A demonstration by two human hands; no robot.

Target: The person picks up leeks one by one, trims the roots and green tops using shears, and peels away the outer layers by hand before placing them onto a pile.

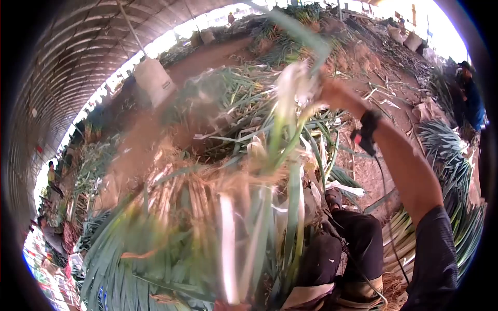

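My right hand (pixel 322 92), blurred by motion, is raised above the pile at the upper middle. It is closed around pale, stripped leek leaves (pixel 290 93), with a green blade trailing up and left. A bright white leek stalk (pixel 228 243), also smeared, stands at the lower middle. At its lower end, on the bottom edge, a small skin-toned patch looks like my left hand (pixel 231 307); its fingers do not show. Left of the stalk lies a large heap of leeks (pixel 171 233), roots toward the middle and green leaves toward me.
My bent knees (pixel 358 233) are at the lower right. A cable (pixel 386 207) runs from a device on my right wrist. More leeks (pixel 451 171) lie along the right, near a person in blue (pixel 472 98). A white sack (pixel 154 82) stands at the upper left.
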